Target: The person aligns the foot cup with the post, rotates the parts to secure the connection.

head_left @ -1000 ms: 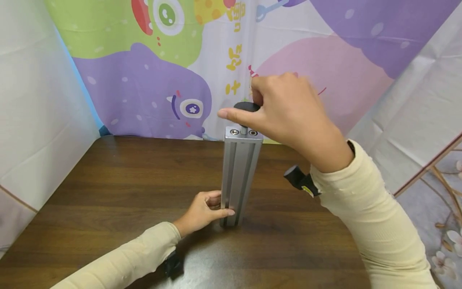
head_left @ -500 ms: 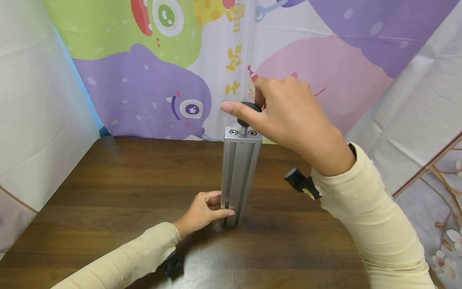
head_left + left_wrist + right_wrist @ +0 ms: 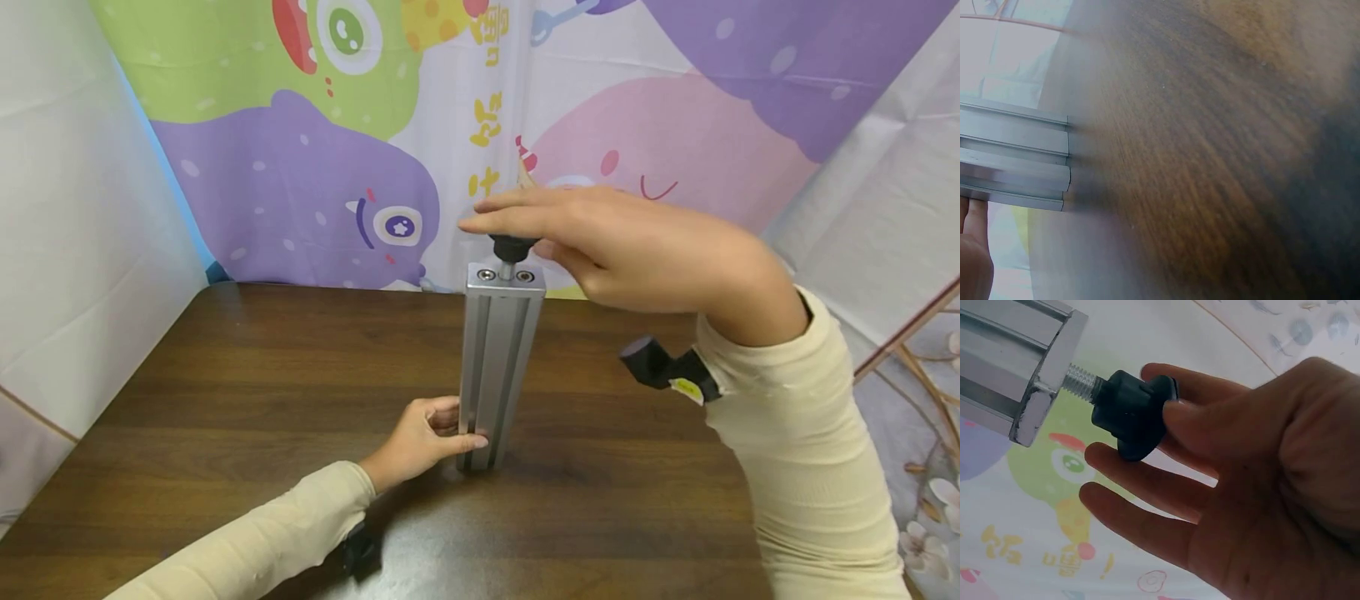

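Note:
A silver aluminium profile [image 3: 498, 358] stands upright on the table, grooves running along its length. Low on its left side, my left hand [image 3: 412, 437] holds it, thumb across the front; the fingertips behind are hidden. From the top end plate rises a threaded rod [image 3: 1082, 382] that carries a black star knob [image 3: 1125, 409]. Between thumb and index finger my right hand [image 3: 637, 246] pinches the knob's edge, with the other fingers stretched out past it. Some bare thread shows between knob and plate in the right wrist view.
Two socket screws sit in the end plate, one being the left screw [image 3: 486, 275]. A dark wooden table [image 3: 285, 358] lies beneath. Behind it hangs a cartoon-printed curtain [image 3: 300, 183], and a white cloth [image 3: 52, 208] walls the left side.
My right hand has turned about the knob, its wrist swinging right and its fingers straightening leftward over the top. The left hand and the profile have kept still.

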Motion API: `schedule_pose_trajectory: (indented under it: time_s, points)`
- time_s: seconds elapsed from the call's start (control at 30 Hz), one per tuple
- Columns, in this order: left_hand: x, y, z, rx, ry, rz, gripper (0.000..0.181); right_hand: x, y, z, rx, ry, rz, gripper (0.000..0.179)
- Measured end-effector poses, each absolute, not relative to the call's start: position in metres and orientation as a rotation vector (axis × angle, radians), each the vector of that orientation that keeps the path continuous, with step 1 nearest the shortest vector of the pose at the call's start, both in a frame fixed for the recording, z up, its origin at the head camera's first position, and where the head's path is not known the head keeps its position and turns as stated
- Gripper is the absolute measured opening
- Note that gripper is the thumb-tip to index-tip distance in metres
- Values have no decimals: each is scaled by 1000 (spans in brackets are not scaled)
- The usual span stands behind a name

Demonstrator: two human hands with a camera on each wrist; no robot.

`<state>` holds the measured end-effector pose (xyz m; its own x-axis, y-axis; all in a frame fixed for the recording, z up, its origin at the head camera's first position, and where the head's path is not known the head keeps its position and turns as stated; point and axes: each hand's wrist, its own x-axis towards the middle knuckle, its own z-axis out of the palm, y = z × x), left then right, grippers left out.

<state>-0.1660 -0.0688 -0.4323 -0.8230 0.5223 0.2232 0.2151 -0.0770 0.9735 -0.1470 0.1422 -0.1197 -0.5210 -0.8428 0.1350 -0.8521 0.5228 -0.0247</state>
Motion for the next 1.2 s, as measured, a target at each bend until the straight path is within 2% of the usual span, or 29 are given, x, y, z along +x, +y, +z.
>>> schedule_pose_trajectory:
  time_s: [0.1, 0.17, 0.27, 0.3, 0.47, 0.57, 1.03, 1.13, 1.2]
  points:
    - [-166, -69, -432, 808, 1966, 1999, 45, -148, 140, -119, 1479, -2627, 120, 53]
    - [-166, -68, -432, 807, 1966, 2001, 45, -148, 138, -119, 1439, -2620, 136, 46]
    - [-166, -68, -432, 807, 1970, 1999, 45, -146, 132, -120, 1255, -2629, 169, 28]
    - [-166, -68, -433, 809, 1970, 1999, 45, -145, 129, -121, 1161, -2635, 178, 27]
    - [-166, -68, -432, 810, 1968, 2000, 44, -139, 111, -127, 708, -2641, 176, 54]
    - [-166, -68, -432, 805, 1966, 1996, 45, -139, 107, -130, 608, -2616, 170, 62]
    - [-166, -68, -431, 789, 1969, 1998, 45, -136, 109, -130, 598, -2644, 173, 57]
    - [-165, -68, -431, 787, 1966, 1997, 45, -136, 116, -126, 753, -2706, 189, 53]
    - [-165, -68, -431, 785, 1969, 1995, 45, -138, 123, -123, 948, -2736, 190, 52]
